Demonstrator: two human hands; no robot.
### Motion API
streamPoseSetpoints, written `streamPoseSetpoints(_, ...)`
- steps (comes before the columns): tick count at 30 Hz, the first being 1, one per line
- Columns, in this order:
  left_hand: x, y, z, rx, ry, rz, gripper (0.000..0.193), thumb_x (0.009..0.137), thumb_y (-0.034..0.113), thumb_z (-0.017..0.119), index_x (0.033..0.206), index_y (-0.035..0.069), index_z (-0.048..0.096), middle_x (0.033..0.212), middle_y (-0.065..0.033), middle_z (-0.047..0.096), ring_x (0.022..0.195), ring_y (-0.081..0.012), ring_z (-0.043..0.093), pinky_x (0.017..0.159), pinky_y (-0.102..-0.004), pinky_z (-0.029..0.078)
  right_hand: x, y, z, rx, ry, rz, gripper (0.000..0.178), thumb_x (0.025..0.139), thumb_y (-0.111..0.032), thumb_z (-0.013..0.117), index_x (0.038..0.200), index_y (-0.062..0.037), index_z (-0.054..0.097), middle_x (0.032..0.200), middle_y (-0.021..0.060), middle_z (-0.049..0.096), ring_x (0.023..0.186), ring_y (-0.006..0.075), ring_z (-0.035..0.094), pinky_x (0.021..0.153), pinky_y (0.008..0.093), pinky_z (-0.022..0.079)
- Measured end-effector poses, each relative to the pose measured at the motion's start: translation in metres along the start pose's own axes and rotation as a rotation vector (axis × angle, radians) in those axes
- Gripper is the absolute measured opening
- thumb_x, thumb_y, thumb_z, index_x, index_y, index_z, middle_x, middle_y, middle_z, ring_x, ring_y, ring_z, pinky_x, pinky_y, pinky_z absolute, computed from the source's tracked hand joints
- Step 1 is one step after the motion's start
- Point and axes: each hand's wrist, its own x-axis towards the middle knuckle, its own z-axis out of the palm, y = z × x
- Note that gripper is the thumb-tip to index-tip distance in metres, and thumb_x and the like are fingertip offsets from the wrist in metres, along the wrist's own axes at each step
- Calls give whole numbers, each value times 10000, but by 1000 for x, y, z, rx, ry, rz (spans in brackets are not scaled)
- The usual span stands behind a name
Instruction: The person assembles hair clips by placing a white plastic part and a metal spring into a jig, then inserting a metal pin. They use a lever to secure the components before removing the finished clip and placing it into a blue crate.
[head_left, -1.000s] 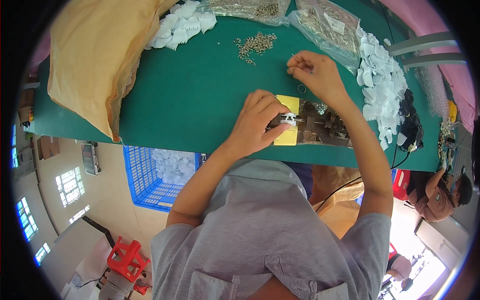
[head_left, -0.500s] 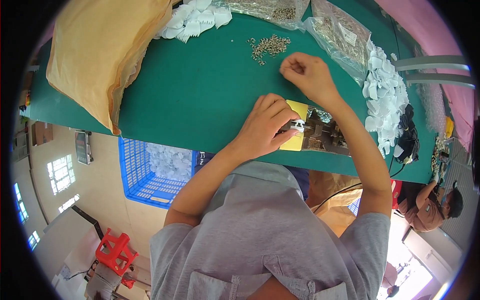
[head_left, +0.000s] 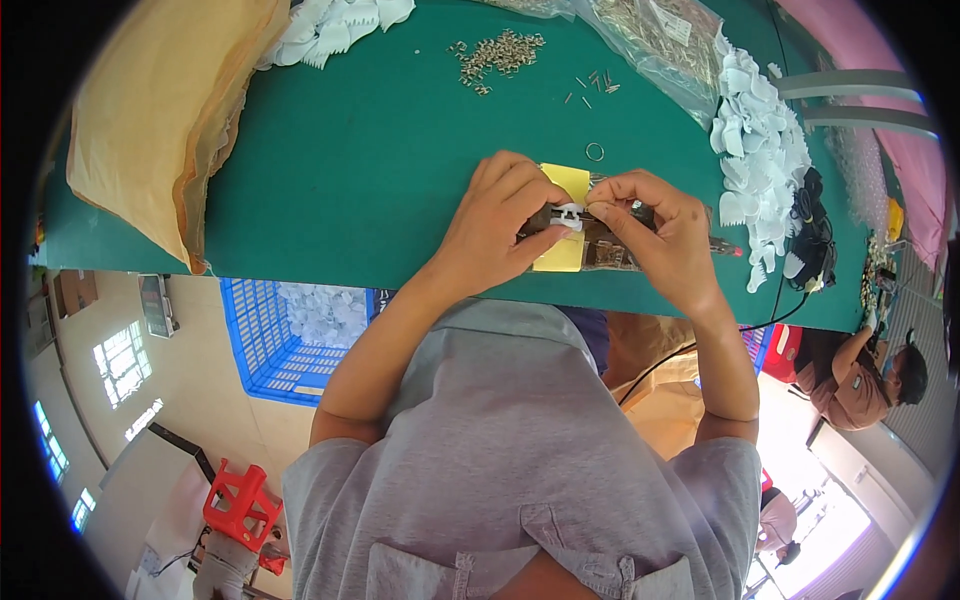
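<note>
My left hand (head_left: pixel 490 225) is closed round a small black piece with a white plastic end (head_left: pixel 568 216), held over a yellow pad (head_left: pixel 560 260) near the table's front edge. My right hand (head_left: pixel 662 228) pinches at the white end from the right; whatever is between its fingertips is too small to make out. Beneath the right hand lies a metal fixture (head_left: pixel 608 254), partly hidden by the fingers. Farther back on the green table sit a heap of small metal clips (head_left: pixel 508 54), several thin metal pins (head_left: pixel 598 82) and a metal ring (head_left: pixel 595 152).
White toothed plastic pieces (head_left: pixel 762 150) are heaped along the right, beside a black cable (head_left: pixel 812 235). A clear bag of metal parts (head_left: pixel 660 50) lies at the back. At left stands a brown paper sack (head_left: pixel 165 120); a blue crate (head_left: pixel 265 375) sits below the table edge.
My right hand has come back from beside the clip heap to the white-ended piece, where its fingers now pinch. The view has shifted slightly, and the pins and ring are uncovered.
</note>
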Motion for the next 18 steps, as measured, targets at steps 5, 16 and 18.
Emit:
streamPoseSetpoints(5, 1, 2, 0, 12, -8, 0, 335, 782, 104, 866, 1054, 59, 676, 1063, -109, 634, 1076, -319, 573, 907, -424, 466, -1, 1, 10, -254, 41, -171, 70, 912, -68, 765, 982, -61, 768, 908, 31, 699, 848, 189, 570, 862, 335, 442)
streamPoseSetpoints(16, -1, 0, 0, 5, -13, -22, 323, 814, 205, 842, 1057, 76, 673, 1065, -68, 625, 1128, -306, 550, 987, -448, 427, -5, 10, 22, -350, 134, -216, 62, 896, -92, 763, 957, -102, 754, 875, 3, 659, 908, 214, 533, 885, 368, 361)
streamPoseSetpoints(18, 1, 1, -1, 20, -1, 4, 341, 772, 95, 866, 1056, 63, 679, 1065, -98, 635, 1079, -316, 572, 919, -426, 463, -6, 12, 26, -367, 168, -254, 72, 886, -86, 767, 953, -105, 748, 880, 3, 664, 904, 217, 540, 880, 371, 362)
